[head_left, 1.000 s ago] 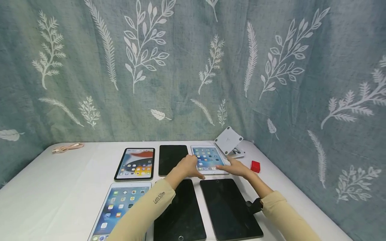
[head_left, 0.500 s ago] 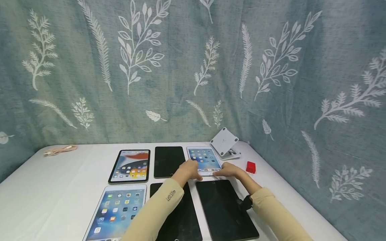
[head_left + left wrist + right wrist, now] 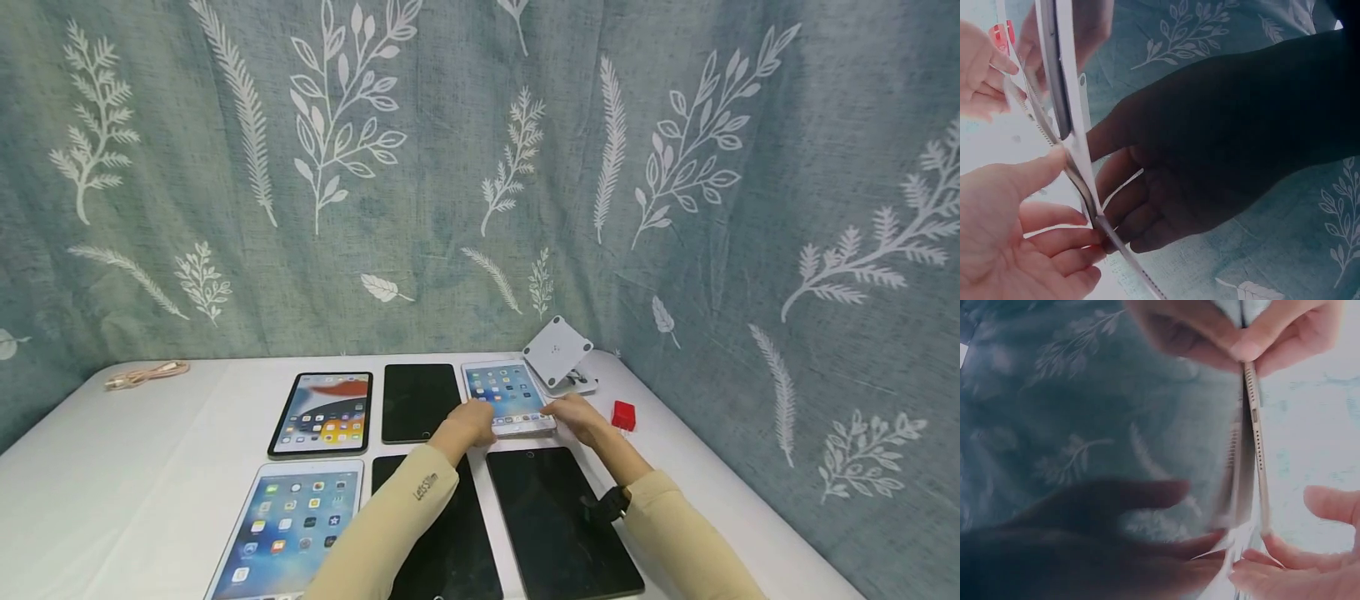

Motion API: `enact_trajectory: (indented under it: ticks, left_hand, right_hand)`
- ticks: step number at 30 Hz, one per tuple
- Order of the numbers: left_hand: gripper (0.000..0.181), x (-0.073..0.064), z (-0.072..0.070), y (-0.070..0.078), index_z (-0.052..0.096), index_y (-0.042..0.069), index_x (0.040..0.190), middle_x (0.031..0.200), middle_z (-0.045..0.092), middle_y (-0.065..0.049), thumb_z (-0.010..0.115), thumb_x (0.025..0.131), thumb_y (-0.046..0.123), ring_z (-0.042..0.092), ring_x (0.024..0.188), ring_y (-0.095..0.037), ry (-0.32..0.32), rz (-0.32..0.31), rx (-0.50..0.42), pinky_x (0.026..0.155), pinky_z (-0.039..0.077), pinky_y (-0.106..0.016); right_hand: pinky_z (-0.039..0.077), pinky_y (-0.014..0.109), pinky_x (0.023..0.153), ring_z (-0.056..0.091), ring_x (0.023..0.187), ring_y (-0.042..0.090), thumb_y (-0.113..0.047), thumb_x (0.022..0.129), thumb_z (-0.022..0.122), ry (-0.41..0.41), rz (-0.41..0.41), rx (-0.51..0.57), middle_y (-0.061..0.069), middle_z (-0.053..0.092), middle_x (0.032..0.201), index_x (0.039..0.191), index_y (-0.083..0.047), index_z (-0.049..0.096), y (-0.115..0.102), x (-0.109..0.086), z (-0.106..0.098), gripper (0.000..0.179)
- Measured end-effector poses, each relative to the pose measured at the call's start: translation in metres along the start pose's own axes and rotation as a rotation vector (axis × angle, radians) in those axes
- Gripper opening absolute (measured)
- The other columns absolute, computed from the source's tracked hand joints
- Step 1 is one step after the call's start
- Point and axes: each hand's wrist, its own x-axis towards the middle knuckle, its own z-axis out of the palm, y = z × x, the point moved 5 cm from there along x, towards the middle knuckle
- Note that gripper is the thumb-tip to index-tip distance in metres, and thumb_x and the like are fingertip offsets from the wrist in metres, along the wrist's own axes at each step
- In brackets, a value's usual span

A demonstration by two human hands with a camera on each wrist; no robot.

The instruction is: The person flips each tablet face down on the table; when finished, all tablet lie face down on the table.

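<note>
A white-framed tablet (image 3: 506, 387) with a lit screen of app icons lies at the back right, its near edge tipped up slightly. At its near left corner, my left hand (image 3: 463, 423) pinches the edge; the left wrist view shows the thumb (image 3: 1054, 161) on one side and fingers below. My right hand (image 3: 579, 417) holds the near right corner. In the right wrist view, right fingertips meet the tablet's thin edge (image 3: 1257, 437) while the thumb (image 3: 1329, 505) stands apart from it. Both wrist views show the hands mirrored in a glossy dark surface.
Black-screened tablets (image 3: 420, 404) lie beside and in front, including one (image 3: 558, 517) under my right forearm. Two lit tablets (image 3: 322, 412) lie left. A folding metal stand (image 3: 557, 350) is behind, a red charger (image 3: 623, 415) at right, a cable (image 3: 146, 375) far left. A patterned curtain (image 3: 420, 167) surrounds the table.
My right hand has drawn in to the tablet's near right corner. The tablet's near edge has risen a little between both hands. The head view has shifted slightly.
</note>
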Motion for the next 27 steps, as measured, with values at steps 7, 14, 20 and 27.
enact_trajectory:
  ticks: [7,14,20,27]
  left_hand:
    - [0.019,0.002,-0.001,0.004,0.067,0.005,0.08,0.092,0.069,-0.008,0.069,0.087,0.023,0.056,0.077,-0.019,-0.001,0.045,-0.007,0.081,0.05,-0.035]
    - [0.015,0.007,0.003,0.011,0.063,0.001,0.083,0.085,0.062,-0.009,0.064,0.088,0.016,0.048,0.07,-0.018,0.003,0.094,-0.136,0.066,0.044,-0.032]
    - [0.017,0.008,0.005,0.022,0.063,0.0,0.078,0.071,0.056,-0.005,0.065,0.088,0.014,0.046,0.063,-0.016,0.021,0.148,-0.266,0.062,0.042,-0.029]
    - [0.023,0.006,-0.002,0.027,0.064,-0.004,0.101,0.091,0.066,-0.013,0.066,0.089,0.016,0.06,0.08,-0.02,0.06,0.173,-0.378,0.073,0.049,-0.033]
  right_hand:
    - [0.054,0.021,0.064,0.064,0.072,0.008,0.0,0.095,0.046,0.032,0.039,0.378,0.009,0.065,0.088,0.124,0.021,0.04,-0.046,-0.038,0.002,0.037]
    - [0.055,0.021,0.068,0.064,0.077,0.008,0.003,0.095,0.044,0.063,-0.023,0.458,0.011,0.065,0.099,0.134,0.019,0.039,-0.069,-0.045,-0.005,0.042]
    - [0.052,0.019,0.066,0.058,0.071,0.006,-0.001,0.095,0.051,0.094,-0.056,0.411,0.001,0.064,0.088,0.132,0.016,0.045,-0.087,-0.055,-0.007,0.041]
    - [0.051,0.018,0.068,0.056,0.075,0.007,-0.001,0.095,0.049,0.105,-0.09,0.35,0.017,0.057,0.115,0.13,0.017,0.048,-0.104,-0.065,0.002,0.039]
